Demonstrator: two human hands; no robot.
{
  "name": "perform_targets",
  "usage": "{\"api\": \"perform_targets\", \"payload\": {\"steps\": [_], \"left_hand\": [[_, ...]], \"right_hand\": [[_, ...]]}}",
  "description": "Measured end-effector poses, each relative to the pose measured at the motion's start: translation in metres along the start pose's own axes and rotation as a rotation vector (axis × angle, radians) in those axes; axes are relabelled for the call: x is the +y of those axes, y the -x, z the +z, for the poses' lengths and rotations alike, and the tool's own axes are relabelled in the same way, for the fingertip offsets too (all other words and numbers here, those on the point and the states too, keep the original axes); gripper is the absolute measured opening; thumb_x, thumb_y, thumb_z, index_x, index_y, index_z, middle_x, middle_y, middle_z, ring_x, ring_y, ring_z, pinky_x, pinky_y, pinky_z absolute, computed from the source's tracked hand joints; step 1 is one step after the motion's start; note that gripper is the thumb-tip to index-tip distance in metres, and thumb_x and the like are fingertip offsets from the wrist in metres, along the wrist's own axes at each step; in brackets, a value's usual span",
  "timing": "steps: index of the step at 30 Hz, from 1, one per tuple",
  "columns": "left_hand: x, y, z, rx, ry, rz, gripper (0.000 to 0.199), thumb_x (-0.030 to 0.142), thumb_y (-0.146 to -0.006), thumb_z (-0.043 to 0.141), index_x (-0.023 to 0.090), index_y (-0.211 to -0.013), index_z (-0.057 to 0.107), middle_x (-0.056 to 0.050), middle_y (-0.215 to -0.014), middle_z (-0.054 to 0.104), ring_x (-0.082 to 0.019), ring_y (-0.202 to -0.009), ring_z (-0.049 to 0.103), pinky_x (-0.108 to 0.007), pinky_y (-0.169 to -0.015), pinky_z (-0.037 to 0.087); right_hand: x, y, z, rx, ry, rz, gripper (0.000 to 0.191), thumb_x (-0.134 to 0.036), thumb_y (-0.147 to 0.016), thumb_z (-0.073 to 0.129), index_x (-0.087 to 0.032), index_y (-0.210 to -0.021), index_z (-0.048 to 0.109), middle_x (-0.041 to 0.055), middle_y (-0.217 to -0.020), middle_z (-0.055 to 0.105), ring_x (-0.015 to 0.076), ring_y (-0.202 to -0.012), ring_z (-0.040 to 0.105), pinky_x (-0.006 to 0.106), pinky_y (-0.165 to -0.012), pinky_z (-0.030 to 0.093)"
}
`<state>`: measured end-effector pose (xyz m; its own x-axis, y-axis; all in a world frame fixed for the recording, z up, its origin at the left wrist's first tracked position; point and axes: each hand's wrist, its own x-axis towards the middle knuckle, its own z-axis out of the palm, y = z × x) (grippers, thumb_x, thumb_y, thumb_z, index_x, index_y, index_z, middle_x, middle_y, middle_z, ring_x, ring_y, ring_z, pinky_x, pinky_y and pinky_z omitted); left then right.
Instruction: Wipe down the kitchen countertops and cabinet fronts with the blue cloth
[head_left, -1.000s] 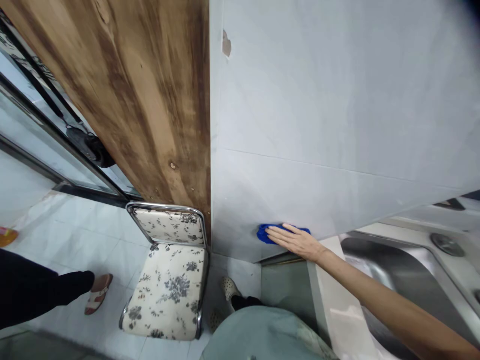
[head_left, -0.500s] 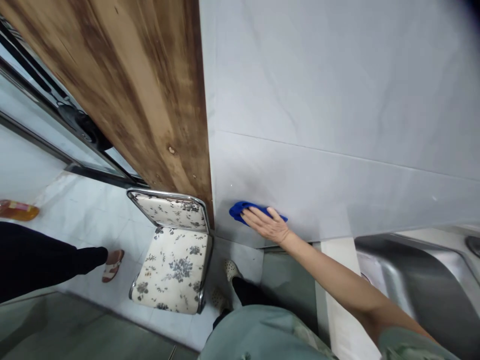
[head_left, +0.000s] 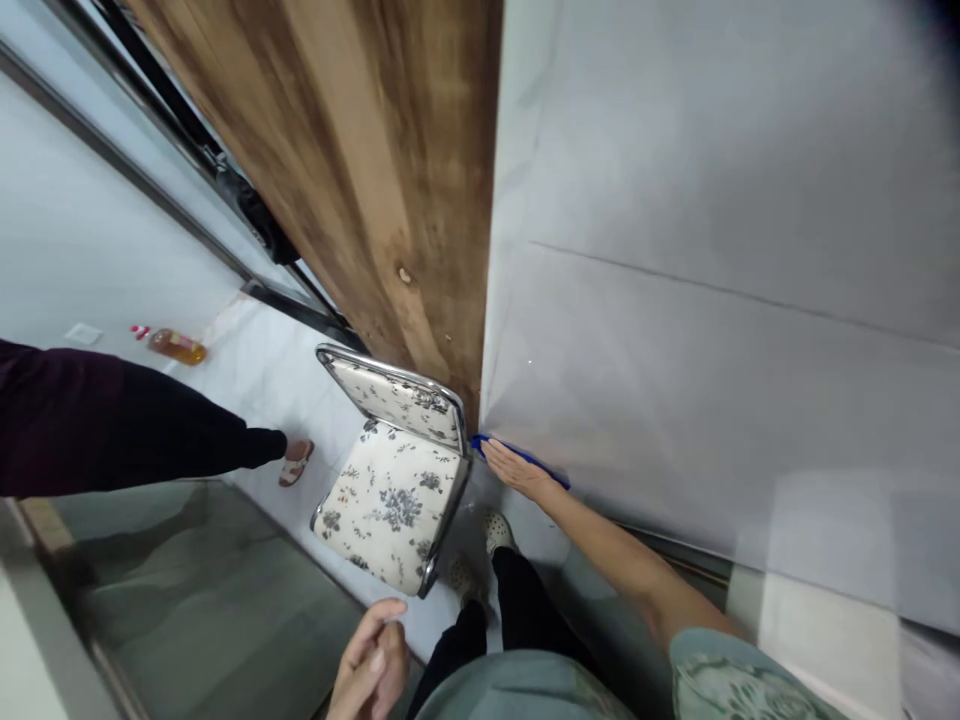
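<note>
My right hand (head_left: 517, 470) presses a blue cloth (head_left: 551, 474) against the low part of the pale wall panel (head_left: 675, 400), close to the panel's left edge. Its fingers lie stretched over the cloth, and most of the cloth is hidden behind the hand. At the bottom of the view is my left hand (head_left: 373, 660), raised in front of my body. Its fingers are loosely bent and partly apart, with nothing seen in them. The patterned chair (head_left: 394, 500) stands just beyond it, its backrest near the blue cloth.
A wooden panel (head_left: 420, 200) borders the wall panel on the left. Another person's leg (head_left: 172, 415) and sandal (head_left: 297, 463) are at the left. An amber bottle (head_left: 177, 346) lies on the floor (head_left: 255, 350). A pale counter edge (head_left: 829, 610) is at the lower right.
My right hand and the cloth have moved to the wall panel's lower left edge, by the chair. My left hand has come into view. The view has shifted left, and the sink has left it.
</note>
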<state>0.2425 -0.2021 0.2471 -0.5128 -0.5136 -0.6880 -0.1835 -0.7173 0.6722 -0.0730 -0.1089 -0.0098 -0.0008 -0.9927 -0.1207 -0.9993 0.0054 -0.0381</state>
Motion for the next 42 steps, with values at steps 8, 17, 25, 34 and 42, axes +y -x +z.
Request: {"api": "perform_targets", "payload": {"steps": [8,17,25,34,42], "left_hand": [[-0.084,-0.029,-0.058,0.212,0.01,-0.122,0.072,0.059,-0.057,0.089,0.019,-0.114,0.068,0.007,-0.061,0.032,-0.004,-0.052,0.019,-0.02,-0.05,0.012],[-0.1,-0.057,-0.072,0.109,-0.131,-0.171,0.072,0.059,-0.056,0.088,0.021,-0.114,0.069,0.004,-0.066,0.044,-0.006,-0.059,0.037,-0.017,-0.057,0.028],[-0.15,-0.132,-0.123,0.02,-0.439,-0.21,0.068,0.061,-0.042,0.086,0.016,-0.089,0.066,0.004,-0.053,0.044,-0.007,-0.041,0.03,-0.023,-0.048,0.011],[-0.193,-0.141,-0.162,0.049,-0.877,-0.306,0.024,0.031,-0.093,0.062,0.015,-0.075,0.059,0.005,-0.058,0.05,-0.009,-0.049,0.046,-0.021,-0.05,0.04],[-0.161,-0.151,-0.135,0.112,-1.147,-0.255,0.027,0.04,-0.092,0.063,0.015,-0.079,0.064,0.001,-0.067,0.06,-0.015,-0.067,0.061,-0.033,-0.075,0.057]], "right_hand": [[-0.006,0.023,0.059,-0.087,-0.087,0.097,0.054,-0.01,-0.075,0.037,-0.013,-0.117,0.071,0.0125,-0.141,0.059,0.0179,-0.14,0.046,0.05,-0.113,0.039],[0.002,0.159,0.06,0.085,0.243,0.013,0.05,-0.01,-0.066,0.041,-0.021,-0.099,0.078,0.0051,-0.116,0.076,0.0146,-0.121,0.064,0.041,-0.118,0.033],[0.0,0.26,-0.048,0.423,0.296,0.147,0.054,-0.005,-0.088,0.038,-0.017,-0.135,0.061,0.0063,-0.147,0.057,0.0136,-0.142,0.044,0.043,-0.129,0.017],[0.0,0.323,-0.199,0.542,0.44,0.566,0.04,-0.032,-0.105,0.036,-0.033,-0.137,0.06,0.0024,-0.137,0.065,0.018,-0.13,0.057,0.046,-0.123,0.019],[0.012,0.288,-0.206,0.894,0.61,0.458,0.028,-0.042,-0.102,0.051,-0.034,-0.121,0.07,-0.002,-0.105,0.078,0.0147,-0.106,0.067,0.034,-0.113,0.028]]}}
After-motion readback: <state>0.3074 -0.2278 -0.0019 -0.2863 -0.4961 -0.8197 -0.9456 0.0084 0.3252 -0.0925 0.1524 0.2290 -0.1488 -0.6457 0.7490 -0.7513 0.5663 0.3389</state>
